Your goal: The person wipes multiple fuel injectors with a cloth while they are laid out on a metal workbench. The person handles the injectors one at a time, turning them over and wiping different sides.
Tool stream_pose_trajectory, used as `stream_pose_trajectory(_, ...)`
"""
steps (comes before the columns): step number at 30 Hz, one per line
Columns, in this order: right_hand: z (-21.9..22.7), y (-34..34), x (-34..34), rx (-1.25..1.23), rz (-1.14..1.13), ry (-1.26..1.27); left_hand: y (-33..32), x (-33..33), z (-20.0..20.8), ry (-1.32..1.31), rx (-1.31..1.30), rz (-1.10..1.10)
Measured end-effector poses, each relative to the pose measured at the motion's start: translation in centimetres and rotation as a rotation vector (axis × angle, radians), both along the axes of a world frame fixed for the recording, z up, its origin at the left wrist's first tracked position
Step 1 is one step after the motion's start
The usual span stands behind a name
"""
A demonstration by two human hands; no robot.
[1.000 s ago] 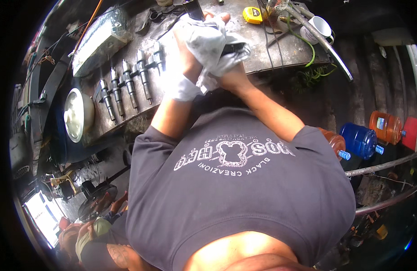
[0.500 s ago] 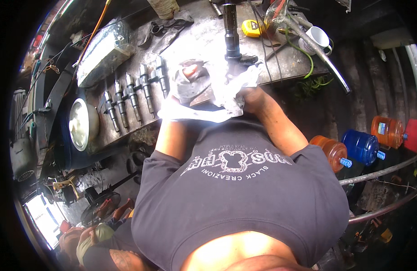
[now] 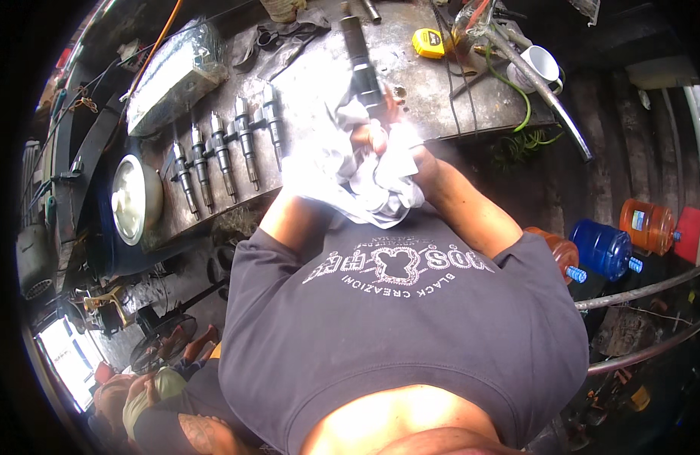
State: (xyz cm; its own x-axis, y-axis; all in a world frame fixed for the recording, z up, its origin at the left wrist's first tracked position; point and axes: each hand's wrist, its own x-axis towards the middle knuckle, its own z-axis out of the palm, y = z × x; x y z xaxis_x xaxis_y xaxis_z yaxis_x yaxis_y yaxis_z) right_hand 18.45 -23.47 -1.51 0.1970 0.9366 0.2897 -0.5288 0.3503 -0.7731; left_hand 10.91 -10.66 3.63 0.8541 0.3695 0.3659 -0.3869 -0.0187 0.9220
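A dark fuel injector [image 3: 359, 67] points up and away from me over the bench, its near end wrapped in a bunched white cloth [image 3: 380, 186]. My left hand [image 3: 371, 137] is closed on the cloth against the injector's lower end, with most of it covered by the folds. My right hand [image 3: 424, 165] is closed round the near end of the injector at the cloth's right side; its fingers are partly hidden and washed out by glare. To the left, several similar injectors [image 3: 222, 155] lie side by side on the workbench [image 3: 433, 95].
A plastic-wrapped box [image 3: 175, 80] and dark rags [image 3: 278, 42] lie at the back left. Further right are a yellow tape measure [image 3: 428, 43], a metal pipe [image 3: 528, 72] and a white mug [image 3: 541, 62]. A pale round lid [image 3: 136, 200] sits beyond the bench's left edge. Large water bottles [image 3: 602, 249] stand right.
The injector has tilted to the left from near upright. My left hand has moved right, up against it, and the cloth is now gathered round the injector's near end.
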Motion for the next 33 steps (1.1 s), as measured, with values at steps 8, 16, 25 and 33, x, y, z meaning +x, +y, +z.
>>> stream_pose_trajectory(8, 6.9, 0.2, 0.6, -0.552, -0.212, -0.828, -0.8, -3.3, -2.4, 0.219, 0.758, 0.219)
stream_pose_trajectory(16, 4.1, 0.1, -0.1, -0.562, -0.043, -0.514, -1.6, 0.1, -0.4, -0.068, -0.06, 0.041)
stream_pose_trajectory(25, 5.8, 0.7, 0.5, -0.642, -0.247, -1.053, -1.6, -1.1, -0.6, 0.054, 0.178, 0.214)
stream_pose_trajectory(33, 4.0, -0.3, -1.3, -0.401, -0.587, -0.726, -1.9, -1.2, -0.7, 0.085, 0.078, 0.14)
